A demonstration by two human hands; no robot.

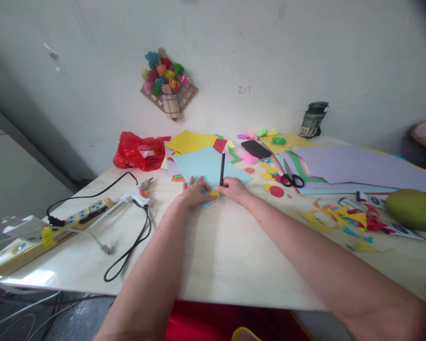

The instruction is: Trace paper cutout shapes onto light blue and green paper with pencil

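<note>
A light blue sheet of paper [202,163] lies on the table in front of me, one corner pointing towards me. My left hand [194,192] rests on its left part with the fingers spread, pressing a small yellow paper circle [214,194] at the near corner. In my right hand [234,189] a black pen [222,168] stands nearly upright, gripped low, beside the circle. The pen's tip is hidden by my fingers.
At left are a glue gun [140,194], a power strip [74,222] with cables and a red plastic bag [140,151]. To the right lie scissors [291,180], a phone [256,148], purple paper sheets [355,163], paper scraps [326,218] and a green fruit [413,209].
</note>
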